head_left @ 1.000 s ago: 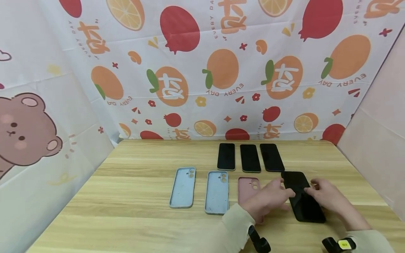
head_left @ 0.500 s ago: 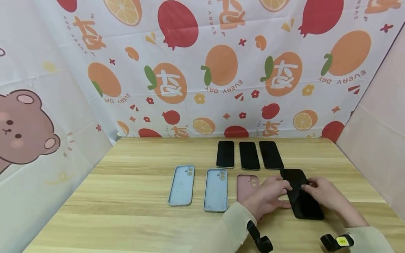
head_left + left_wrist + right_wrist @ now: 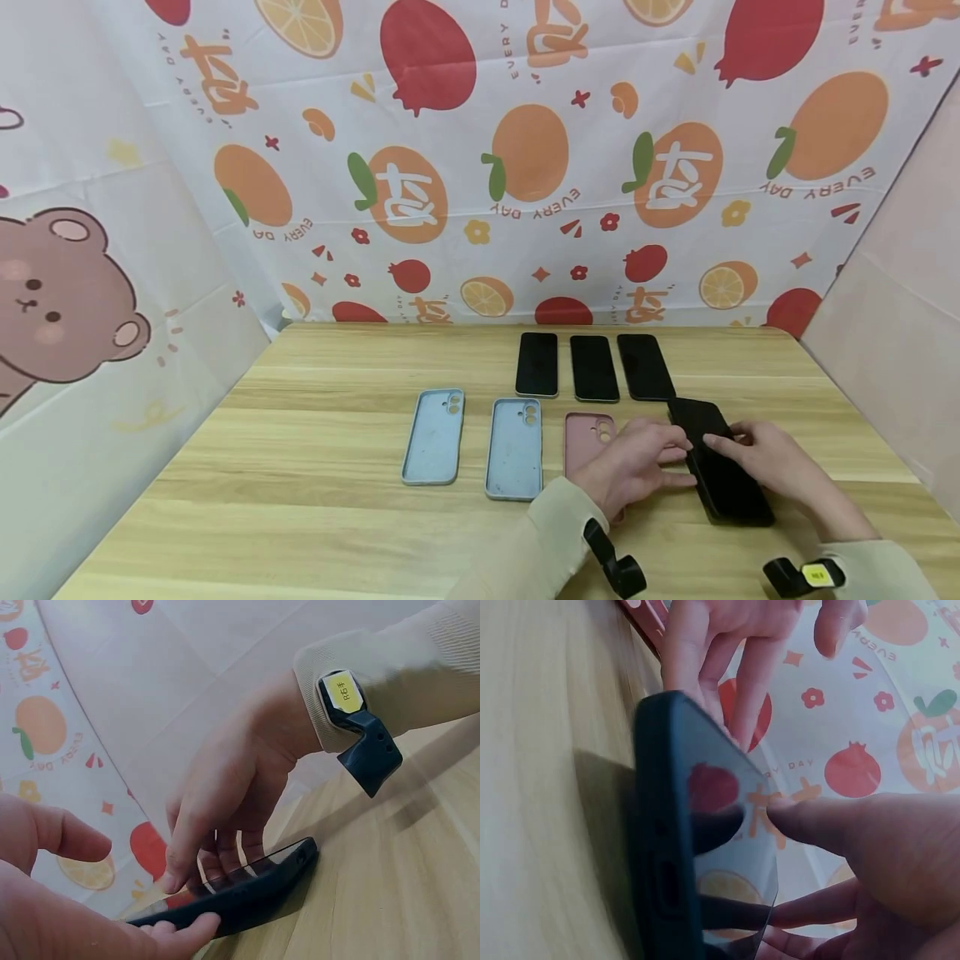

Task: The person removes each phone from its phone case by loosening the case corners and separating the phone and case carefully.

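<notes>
A dark phone in a dark green-black case (image 3: 729,479) lies at the right of the table, its left long edge raised off the wood. Along that raised edge, my left hand (image 3: 637,462) touches the case with its fingertips; its thumb (image 3: 79,836) stands apart in the left wrist view. My right hand (image 3: 768,462) grips the phone from the opposite side, thumb over the screen and fingers at the far edge. The screen (image 3: 731,847) mirrors the fruit cloth in the right wrist view. Beneath my left forearm, a pink phone case (image 3: 587,442) is partly hidden.
Two light blue phone cases (image 3: 433,437) lie left of the pink one. Behind them, a row of black phones includes a left one (image 3: 537,364), a middle one (image 3: 595,369) and a right one (image 3: 646,367). A fruit-print cloth (image 3: 450,167) hangs behind the table.
The phone lay flat earlier; now its left edge is tilted up. My left fingers have shifted slightly along that edge, and my right thumb has moved a little left over the screen.
</notes>
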### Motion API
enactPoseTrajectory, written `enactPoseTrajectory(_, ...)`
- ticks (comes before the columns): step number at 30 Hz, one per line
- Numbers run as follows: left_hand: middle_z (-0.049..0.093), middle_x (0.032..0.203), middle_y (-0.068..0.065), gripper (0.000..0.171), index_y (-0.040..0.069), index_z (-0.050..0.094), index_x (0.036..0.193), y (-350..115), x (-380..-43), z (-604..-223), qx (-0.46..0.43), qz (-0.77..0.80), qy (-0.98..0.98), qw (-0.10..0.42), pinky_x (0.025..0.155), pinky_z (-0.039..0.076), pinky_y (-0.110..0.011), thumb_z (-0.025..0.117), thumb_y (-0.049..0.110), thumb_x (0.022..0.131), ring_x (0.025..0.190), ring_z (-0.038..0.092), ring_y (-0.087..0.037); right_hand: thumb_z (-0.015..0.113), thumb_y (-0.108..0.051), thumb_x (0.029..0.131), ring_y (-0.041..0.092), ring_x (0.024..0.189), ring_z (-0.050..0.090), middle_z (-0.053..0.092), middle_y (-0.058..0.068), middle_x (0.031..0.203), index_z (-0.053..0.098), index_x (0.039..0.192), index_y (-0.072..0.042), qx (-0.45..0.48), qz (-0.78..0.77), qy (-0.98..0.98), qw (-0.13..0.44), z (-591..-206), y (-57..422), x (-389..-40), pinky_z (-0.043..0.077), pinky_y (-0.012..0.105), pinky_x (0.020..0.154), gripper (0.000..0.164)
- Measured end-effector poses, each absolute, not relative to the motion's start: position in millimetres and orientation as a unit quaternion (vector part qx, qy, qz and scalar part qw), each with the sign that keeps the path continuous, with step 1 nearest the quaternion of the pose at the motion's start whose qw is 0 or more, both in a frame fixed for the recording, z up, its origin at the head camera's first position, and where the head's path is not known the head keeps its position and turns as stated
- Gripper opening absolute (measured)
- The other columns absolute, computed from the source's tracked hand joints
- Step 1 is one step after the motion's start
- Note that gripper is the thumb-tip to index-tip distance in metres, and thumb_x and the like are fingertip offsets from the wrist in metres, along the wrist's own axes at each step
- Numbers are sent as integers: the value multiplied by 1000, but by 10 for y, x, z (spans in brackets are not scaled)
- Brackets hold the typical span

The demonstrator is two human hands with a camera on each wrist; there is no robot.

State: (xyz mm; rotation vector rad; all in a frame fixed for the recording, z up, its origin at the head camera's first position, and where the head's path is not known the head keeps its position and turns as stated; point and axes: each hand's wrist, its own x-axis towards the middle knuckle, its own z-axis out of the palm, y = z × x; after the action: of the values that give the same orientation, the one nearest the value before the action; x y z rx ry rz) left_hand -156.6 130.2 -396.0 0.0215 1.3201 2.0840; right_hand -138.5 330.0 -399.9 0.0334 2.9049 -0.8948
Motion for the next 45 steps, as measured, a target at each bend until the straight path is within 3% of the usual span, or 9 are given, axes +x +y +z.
enactPoseTrajectory(3,42,146,-20,13,3,51,76,1290,-1568,-3962,18,794,508,333,100,46,-64,54,-8,82,138,41,-40,60,-45,97,26,90,64,68,21,101,56,120,17,15,-303,951,58,-3998,3286,-1387,54,37,71,66)
enactPoseTrajectory(6,43,143,-20,12,2,51,79,1287,-1567,-3973,24,791,512,334,99,47,-64,54,-9,83,137,43,-39,62,-47,96,23,88,63,68,20,101,54,123,16,21,-316,946,64,-4000,3264,-1377,52,32,69,69)
enactPoseTrajectory(7,43,143,-20,10,-1,54,86,1288,-1565,-3975,23,791,514,332,99,46,-65,54,-10,82,137,42,-40,62,-47,95,22,87,62,68,20,101,53,123,17,23,-323,944,67,-4000,3256,-1372,51,31,69,70)
enactPoseTrajectory(9,49,139,-21,25,-7,55,106,1289,-1563,-3982,24,791,515,331,99,45,-66,54,-12,82,134,46,-39,62,-47,95,20,83,61,68,17,101,51,125,15,32,-338,938,72,-3999,3233,-1360,51,29,65,70)
enactPoseTrajectory(13,60,124,-20,51,-4,47,134,1286,-1565,-3994,46,789,512,337,102,42,-66,53,-14,84,124,56,-38,62,-50,94,18,73,57,65,12,94,48,126,12,44,-363,927,78,-3967,3162,-1340,48,29,59,71)
enactPoseTrajectory(23,69,110,-8,35,12,53,125,1200,-1586,-3994,91,756,574,301,89,56,-55,60,-4,94,105,69,-32,61,-51,95,16,67,51,56,7,80,42,119,6,40,-363,930,44,-3877,2999,-1290,41,27,55,64)
enactPoseTrajectory(33,73,94,-9,26,10,53,118,930,-1587,-3894,120,682,650,312,74,61,-46,64,5,95,89,73,-33,52,-44,102,20,82,61,58,23,113,29,142,9,22,-474,879,58,-3823,2922,-1260,58,34,64,71)
enactPoseTrajectory(40,73,92,-9,30,8,51,122,690,-1568,-3777,156,644,670,335,64,62,-40,66,9,95,85,74,-35,46,-40,105,16,76,63,62,19,106,27,146,9,-10,-540,840,51,-3787,2809,-1251,58,36,59,67)
enactPoseTrajectory(45,74,90,-10,28,10,52,119,545,-1555,-3772,168,632,676,341,55,59,-33,67,11,95,81,74,-33,43,-38,107,17,72,67,65,14,104,35,139,11,-39,-598,797,70,-3804,2726,-1247,58,38,54,59)
